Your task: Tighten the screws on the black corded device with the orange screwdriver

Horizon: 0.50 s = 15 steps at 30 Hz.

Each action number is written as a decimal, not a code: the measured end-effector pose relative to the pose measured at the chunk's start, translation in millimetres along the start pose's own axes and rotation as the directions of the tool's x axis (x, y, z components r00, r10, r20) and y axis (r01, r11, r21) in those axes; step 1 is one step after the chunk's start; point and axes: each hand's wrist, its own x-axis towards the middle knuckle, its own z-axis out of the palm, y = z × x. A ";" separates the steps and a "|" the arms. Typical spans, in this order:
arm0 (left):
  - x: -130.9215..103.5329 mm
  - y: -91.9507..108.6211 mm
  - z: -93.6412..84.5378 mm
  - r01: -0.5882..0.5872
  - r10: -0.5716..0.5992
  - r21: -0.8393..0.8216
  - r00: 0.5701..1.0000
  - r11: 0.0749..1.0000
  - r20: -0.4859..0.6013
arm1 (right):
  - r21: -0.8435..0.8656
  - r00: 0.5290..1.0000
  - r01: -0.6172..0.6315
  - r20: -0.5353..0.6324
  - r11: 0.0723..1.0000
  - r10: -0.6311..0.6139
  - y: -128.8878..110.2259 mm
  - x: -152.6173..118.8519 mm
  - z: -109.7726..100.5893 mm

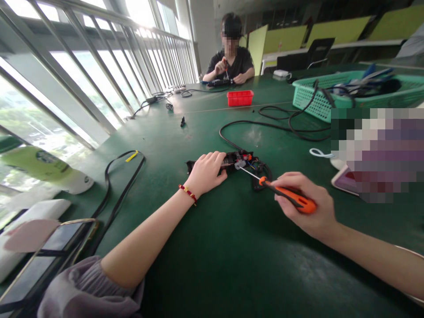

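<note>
Orange-handled screwdriver (291, 196) gripped in the right hand (306, 203), tip at the black device (236, 161); left hand (208, 173) clasps it.

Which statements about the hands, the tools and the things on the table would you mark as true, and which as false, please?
1. The right hand holds an orange and black screwdriver. True.
2. The left hand is raised well clear of the black device. False: it is on the device.
3. The red bracelet is on the right wrist. False: it is on the left wrist.
4. The person across the table holds a tool. True.
5. The red tray lies inside the green basket. False: it stands on the table, left of the basket.
</note>
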 end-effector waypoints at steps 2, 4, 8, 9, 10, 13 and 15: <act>0.2 -0.1 0.2 0.003 -0.003 -0.002 1.000 1.000 -0.002 | -0.024 0.991 0.031 0.132 0.999 -0.028 -1.7 0.9 -0.7; 0.3 -0.2 0.6 0.004 -0.004 -0.001 1.000 1.000 -0.005 | -0.033 0.976 0.064 0.209 0.997 -0.056 -2.6 0.8 -0.3; 0.4 -0.4 1.5 0.000 0.000 0.003 1.000 1.000 -0.013 | -0.058 0.961 0.072 0.271 0.996 -0.054 -2.4 -0.3 0.9; 0.5 -0.4 1.6 0.000 0.000 0.003 1.000 1.000 -0.014 | -0.065 0.961 0.062 0.275 0.996 -0.042 -2.2 -0.4 1.0; 0.5 -0.5 1.7 0.001 -0.001 0.003 1.000 1.000 -0.015 | -0.071 0.960 0.051 0.279 0.996 -0.029 -2.1 -0.4 0.9; 0.5 -0.6 1.8 0.004 -0.004 0.003 1.000 1.000 -0.019 | -0.069 0.953 0.039 0.303 0.997 -0.017 -2.1 -0.2 0.5; 0.4 -0.8 1.9 0.005 -0.005 0.002 1.000 1.000 -0.020 | -0.052 0.949 0.054 0.315 0.997 -0.035 -2.7 0.3 0.5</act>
